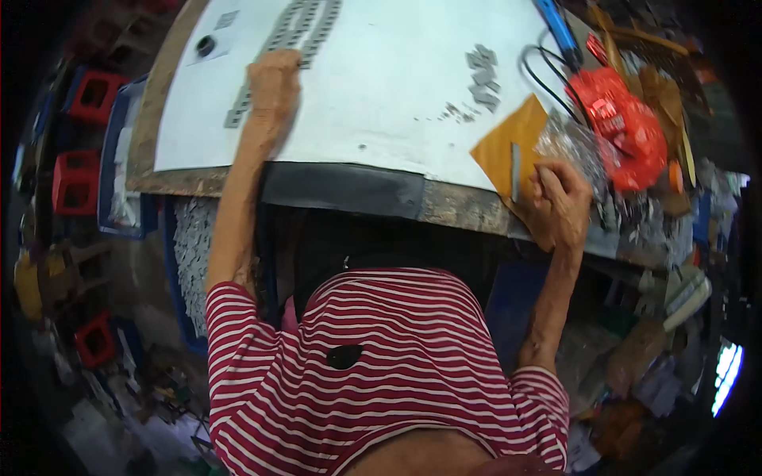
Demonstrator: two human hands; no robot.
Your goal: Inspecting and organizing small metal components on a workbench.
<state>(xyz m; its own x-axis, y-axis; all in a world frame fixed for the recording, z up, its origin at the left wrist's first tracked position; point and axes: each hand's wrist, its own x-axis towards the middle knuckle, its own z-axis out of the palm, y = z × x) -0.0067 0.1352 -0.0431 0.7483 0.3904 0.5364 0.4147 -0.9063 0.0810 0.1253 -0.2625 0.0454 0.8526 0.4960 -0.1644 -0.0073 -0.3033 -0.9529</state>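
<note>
My left hand (pixel 274 83) rests on the white tabletop (pixel 381 87), fingers curled over a row of small grey metal pieces (pixel 298 28). My right hand (pixel 559 202) lies at the table's right front edge, fingers closed on a thin flat metal strip (pixel 516 170) that lies across a yellow-brown paper envelope (pixel 512 143). A clear bag of small metal parts (pixel 575 143) sits just beyond that hand. A loose cluster of grey pieces (pixel 482 78) lies mid-table.
A red plastic bag (pixel 623 123) and a black cable (pixel 544 75) crowd the right side, with a blue tool (pixel 556 28) behind. Red crates (pixel 75 178) stand on the floor at left. A black pad (pixel 341 189) covers the front edge.
</note>
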